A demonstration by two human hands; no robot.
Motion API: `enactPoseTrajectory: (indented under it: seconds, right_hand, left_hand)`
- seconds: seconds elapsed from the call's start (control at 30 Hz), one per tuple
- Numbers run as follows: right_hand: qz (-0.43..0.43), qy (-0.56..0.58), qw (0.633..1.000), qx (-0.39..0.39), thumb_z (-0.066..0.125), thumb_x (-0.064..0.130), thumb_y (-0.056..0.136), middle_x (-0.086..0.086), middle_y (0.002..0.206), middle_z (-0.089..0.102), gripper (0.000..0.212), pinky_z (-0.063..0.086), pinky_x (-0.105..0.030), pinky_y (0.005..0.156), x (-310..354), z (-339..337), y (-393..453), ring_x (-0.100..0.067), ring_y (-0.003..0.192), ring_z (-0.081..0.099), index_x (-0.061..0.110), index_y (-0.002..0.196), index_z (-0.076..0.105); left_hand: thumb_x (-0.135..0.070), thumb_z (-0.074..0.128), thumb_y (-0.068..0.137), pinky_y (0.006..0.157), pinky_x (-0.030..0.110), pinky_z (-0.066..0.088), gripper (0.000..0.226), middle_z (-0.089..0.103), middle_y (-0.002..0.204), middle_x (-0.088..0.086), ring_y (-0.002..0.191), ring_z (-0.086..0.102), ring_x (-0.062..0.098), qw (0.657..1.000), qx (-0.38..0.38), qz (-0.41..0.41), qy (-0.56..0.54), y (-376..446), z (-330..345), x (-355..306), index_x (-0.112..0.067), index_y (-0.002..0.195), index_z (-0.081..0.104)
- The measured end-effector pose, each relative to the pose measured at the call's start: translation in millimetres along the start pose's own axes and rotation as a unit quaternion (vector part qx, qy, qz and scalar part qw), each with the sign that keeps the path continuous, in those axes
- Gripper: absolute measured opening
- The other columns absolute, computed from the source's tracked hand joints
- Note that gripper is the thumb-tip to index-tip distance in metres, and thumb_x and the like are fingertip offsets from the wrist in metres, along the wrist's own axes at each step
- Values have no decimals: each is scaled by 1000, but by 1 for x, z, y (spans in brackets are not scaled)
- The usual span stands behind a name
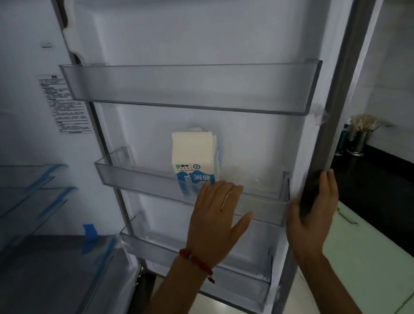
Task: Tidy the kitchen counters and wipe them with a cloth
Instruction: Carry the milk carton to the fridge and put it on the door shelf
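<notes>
our right hand (311, 213) gripped the fridge door (342, 110) edge; our left hand (219, 221), fingers spread flat, hovered just below the milk carton (194, 158).

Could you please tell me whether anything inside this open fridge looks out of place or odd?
Strips of blue tape are stuck on the glass shelves and the drawer front, like uncleared packing. The white and blue carton stands upright in the middle door bin.

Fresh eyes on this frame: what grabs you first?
The white-and-blue carton standing alone in the middle bin of the open fridge door. The left hand spreads flat just in front of it, while the right hand grips the door's dark outer edge.
</notes>
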State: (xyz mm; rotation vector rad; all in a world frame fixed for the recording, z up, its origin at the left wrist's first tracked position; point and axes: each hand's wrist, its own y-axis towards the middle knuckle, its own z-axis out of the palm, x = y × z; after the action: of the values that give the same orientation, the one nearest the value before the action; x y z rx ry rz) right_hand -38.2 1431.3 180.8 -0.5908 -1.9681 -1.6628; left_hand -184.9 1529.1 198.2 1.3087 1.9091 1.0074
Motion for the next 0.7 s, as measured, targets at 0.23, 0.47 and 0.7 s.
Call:
enactPoseTrajectory:
  seconds: [0.23, 0.47, 0.7]
  right_hand:
    - [-12, -7, 1000, -10, 38, 22, 87, -25, 139, 38, 54, 32, -50, 108, 33, -35, -30, -31, 129, 34, 2, 137, 31]
    - [-11, 40, 999, -5, 33, 33, 94, -18, 149, 30, 55, 25, -52, 113, 79, -57, -65, -29, 137, 30, 12, 143, 21]
    - [4, 106, 994, 31, 34, 54, 90, 12, 147, 31, 60, 32, -46, 111, 155, -62, -143, -18, 136, 35, 30, 143, 19]
  left_hand:
    - [-45, 34, 93, 108, 39, 33, 43, 67, 110, 12, 114, 47, 16, 998, -14, 24, -49, -26, -46, 14, -13, 117, 47]
    - [-45, 35, 93, 103, 40, 40, 45, 62, 117, 15, 120, 43, 17, 997, -10, 0, -76, -64, -105, 34, -11, 120, 45]
    - [-51, 28, 92, 110, 31, 30, 55, 52, 132, 17, 126, 36, 16, 992, 55, -80, -83, -110, -186, 60, -11, 130, 36]
